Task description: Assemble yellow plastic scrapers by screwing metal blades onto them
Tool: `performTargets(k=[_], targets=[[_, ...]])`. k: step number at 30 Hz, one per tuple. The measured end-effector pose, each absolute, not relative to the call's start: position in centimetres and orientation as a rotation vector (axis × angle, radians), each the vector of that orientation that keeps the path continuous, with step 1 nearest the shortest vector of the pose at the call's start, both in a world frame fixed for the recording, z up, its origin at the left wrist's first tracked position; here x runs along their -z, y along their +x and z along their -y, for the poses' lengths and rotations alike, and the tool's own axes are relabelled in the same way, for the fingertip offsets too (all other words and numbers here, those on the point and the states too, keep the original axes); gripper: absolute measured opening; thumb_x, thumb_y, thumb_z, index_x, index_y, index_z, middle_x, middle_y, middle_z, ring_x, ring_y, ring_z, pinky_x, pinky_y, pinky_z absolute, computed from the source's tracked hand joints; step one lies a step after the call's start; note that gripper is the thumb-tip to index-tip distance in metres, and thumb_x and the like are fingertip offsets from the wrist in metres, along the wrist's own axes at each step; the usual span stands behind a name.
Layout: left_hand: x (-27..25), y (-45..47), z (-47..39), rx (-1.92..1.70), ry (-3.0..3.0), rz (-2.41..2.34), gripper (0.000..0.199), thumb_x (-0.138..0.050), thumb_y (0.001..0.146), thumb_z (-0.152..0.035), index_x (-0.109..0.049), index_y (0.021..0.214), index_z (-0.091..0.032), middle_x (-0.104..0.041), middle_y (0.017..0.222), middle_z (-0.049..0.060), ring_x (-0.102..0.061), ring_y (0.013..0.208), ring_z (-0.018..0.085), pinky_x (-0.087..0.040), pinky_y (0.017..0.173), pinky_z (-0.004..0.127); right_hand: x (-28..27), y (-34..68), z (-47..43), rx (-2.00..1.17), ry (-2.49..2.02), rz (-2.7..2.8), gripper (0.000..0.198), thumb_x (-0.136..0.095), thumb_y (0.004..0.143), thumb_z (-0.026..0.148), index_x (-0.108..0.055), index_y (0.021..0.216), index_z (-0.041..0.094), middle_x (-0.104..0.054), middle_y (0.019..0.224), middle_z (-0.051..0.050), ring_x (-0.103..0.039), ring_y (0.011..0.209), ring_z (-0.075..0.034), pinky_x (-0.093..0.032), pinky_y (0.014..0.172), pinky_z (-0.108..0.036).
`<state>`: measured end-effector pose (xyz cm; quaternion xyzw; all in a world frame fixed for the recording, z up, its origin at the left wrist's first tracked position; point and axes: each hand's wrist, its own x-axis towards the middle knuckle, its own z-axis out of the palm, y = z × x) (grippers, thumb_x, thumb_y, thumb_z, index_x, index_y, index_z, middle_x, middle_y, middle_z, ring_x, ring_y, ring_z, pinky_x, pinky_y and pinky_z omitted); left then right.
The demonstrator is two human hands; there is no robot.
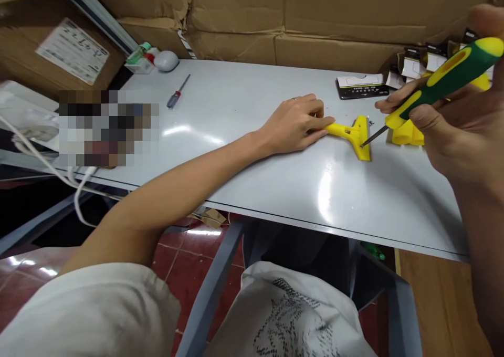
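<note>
A yellow scraper [359, 136] with a wide T-shaped head lies on the white table. My left hand [301, 123] is closed round the end of its handle and rests on the tabletop. From the right, my right hand [444, 131] grips a green and yellow screwdriver [443, 81], slanted down to the left. The screwdriver's tip meets the scraper head near its lower screw spot. Small dark bits, perhaps screws [371, 122], lie just beyond the head. More yellow pieces [407, 134] sit behind my right hand, partly hidden by it.
Black-and-white packaging [362, 86] lies at the back right, with several boxes [413, 65] beside it. A smaller screwdriver [178, 92] rests at the left. A white rounded object [166, 61] stands near the cardboard wall [315, 21]. White cables [79, 194] hang over the left edge.
</note>
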<state>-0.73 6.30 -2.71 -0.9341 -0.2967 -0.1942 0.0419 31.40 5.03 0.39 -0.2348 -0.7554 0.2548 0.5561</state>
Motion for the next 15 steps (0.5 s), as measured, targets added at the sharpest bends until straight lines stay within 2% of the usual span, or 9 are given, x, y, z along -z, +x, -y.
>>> performTargets(k=[1, 4, 8, 12, 15], targets=[[2.7, -0.7, -6.3, 0.584, -2.854, 0.911, 0.043, -0.046, 0.124, -0.048, -0.080, 0.143, -0.029, -0.079, 0.122, 0.014, -0.073, 0.119, 0.034, -0.056, 0.092, 0.050, -0.6, 31.4, -4.8, -0.592, -0.541, 1.828, 0.120, -0.113, 0.041, 0.079, -0.065, 0.151, 0.068, -0.048, 0.171, 0.012, -0.083, 0.093, -0.017, -0.078, 0.084, -0.046], [2.6, -0.5, -6.1, 0.560, -2.831, 0.938, 0.043, -0.045, 0.124, -0.049, -0.080, 0.142, -0.031, -0.079, 0.121, 0.013, -0.072, 0.118, 0.034, -0.055, 0.090, 0.050, -0.9, 31.0, -4.2, -0.482, -0.586, 1.820, 0.098, -0.111, 0.061, 0.071, -0.069, 0.149, 0.062, -0.053, 0.160, 0.009, -0.081, 0.092, -0.015, -0.076, 0.085, -0.046], [2.8, 0.1, -4.6, 0.653, -2.780, 0.964, 0.043, -0.048, 0.123, -0.052, -0.082, 0.126, -0.025, -0.077, 0.112, 0.013, -0.070, 0.111, 0.033, -0.051, 0.085, 0.046, -0.9, 29.8, -3.3, -0.380, -0.566, 1.733, 0.088, -0.107, 0.065, 0.074, -0.074, 0.144, 0.055, -0.059, 0.144, 0.004, -0.077, 0.084, -0.012, -0.073, 0.073, -0.037], [2.9, 0.8, -1.8, 0.665, -2.676, 1.004, 0.039, -0.049, 0.123, -0.041, -0.080, 0.117, -0.018, -0.075, 0.104, 0.014, -0.068, 0.105, 0.032, -0.047, 0.079, 0.043, -0.9, 28.9, -2.2, -0.351, -0.652, 1.653, 0.070, -0.096, 0.080, 0.077, -0.078, 0.141, 0.046, -0.056, 0.135, 0.001, -0.076, 0.088, -0.013, -0.076, 0.084, -0.045], [2.6, 1.2, -0.2, 0.655, -2.617, 1.021, 0.035, -0.048, 0.122, -0.033, -0.080, 0.117, -0.017, -0.075, 0.099, 0.014, -0.067, 0.101, 0.032, -0.044, 0.075, 0.041, -0.8, 28.5, -1.8, -0.270, -0.648, 1.641, 0.069, -0.096, 0.079, 0.074, -0.078, 0.140, 0.046, -0.054, 0.131, 0.000, -0.075, 0.084, -0.013, -0.074, 0.076, -0.043]])
